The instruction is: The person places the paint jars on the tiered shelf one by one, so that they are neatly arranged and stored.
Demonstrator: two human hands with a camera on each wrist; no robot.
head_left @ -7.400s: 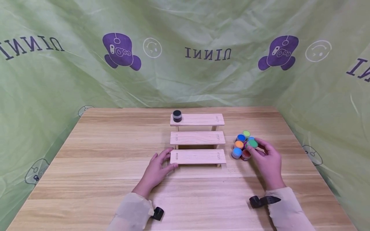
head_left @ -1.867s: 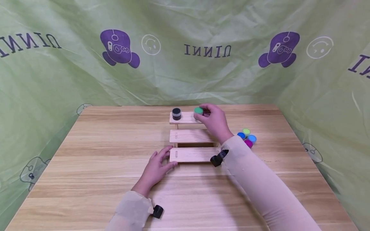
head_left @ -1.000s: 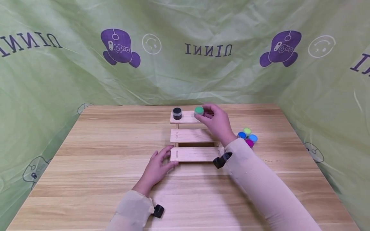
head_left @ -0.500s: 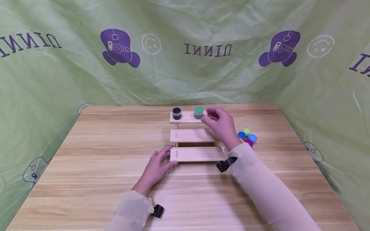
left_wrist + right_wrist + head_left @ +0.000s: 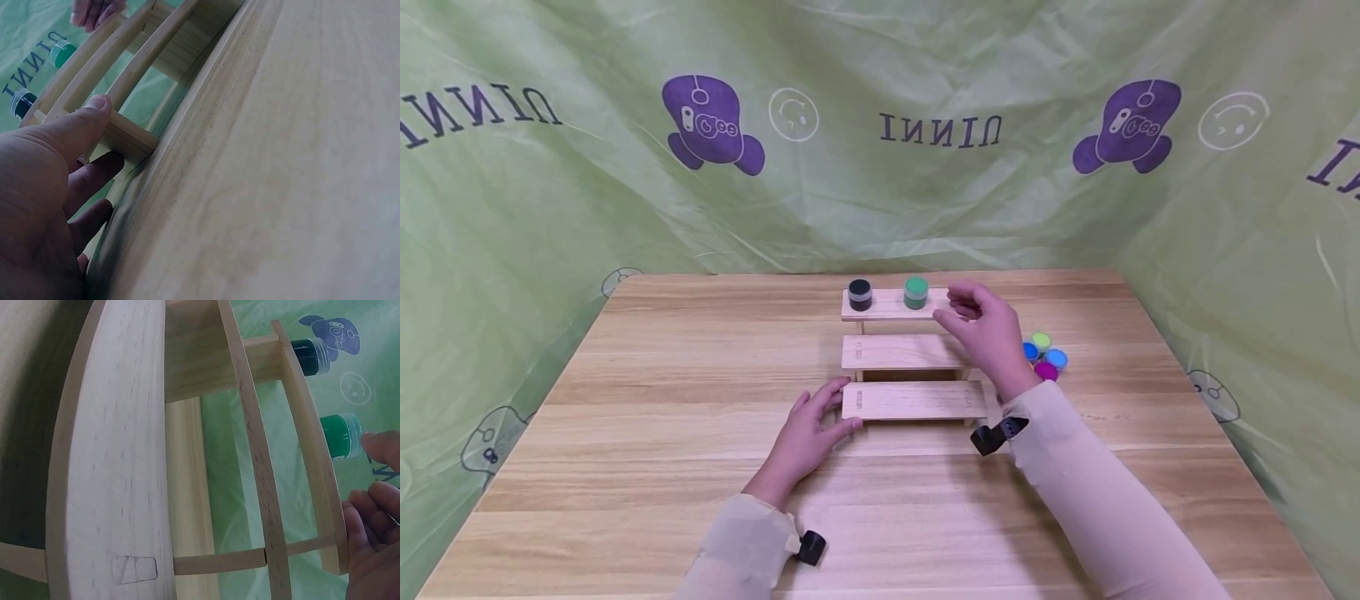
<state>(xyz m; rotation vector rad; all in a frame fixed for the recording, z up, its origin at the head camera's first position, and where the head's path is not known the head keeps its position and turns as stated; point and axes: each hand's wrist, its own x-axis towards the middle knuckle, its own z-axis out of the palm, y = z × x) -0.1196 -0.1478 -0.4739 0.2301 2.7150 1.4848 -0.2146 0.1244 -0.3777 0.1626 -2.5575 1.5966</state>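
A three-tier wooden step rack [image 5: 917,401] stands mid-table. On its top tier, a black paint jar [image 5: 860,295] sits at the left end and a green paint jar [image 5: 916,293] near the middle, both upright. My left hand [image 5: 805,437] holds the left end of the lowest step; in the left wrist view its thumb [image 5: 94,109] lies against the front edge, fingers round the end. Right of the green jar hovers my right hand [image 5: 985,329], holding nothing, with thumb and fingers apart. The right wrist view shows its thumb [image 5: 380,447] just off the green lid.
Right of the rack stands a cluster of paint jars: lime green [image 5: 1041,341], blue [image 5: 1031,352], light blue [image 5: 1056,359] and magenta [image 5: 1046,372]. My right forearm partly hides this cluster. Green printed cloth [image 5: 880,208] hangs behind the wooden table [image 5: 700,375] and at its sides.
My right hand carried the green jar from the cluster to the top tier, let it go and drew back rightward. The left hand kept its hold on the rack.
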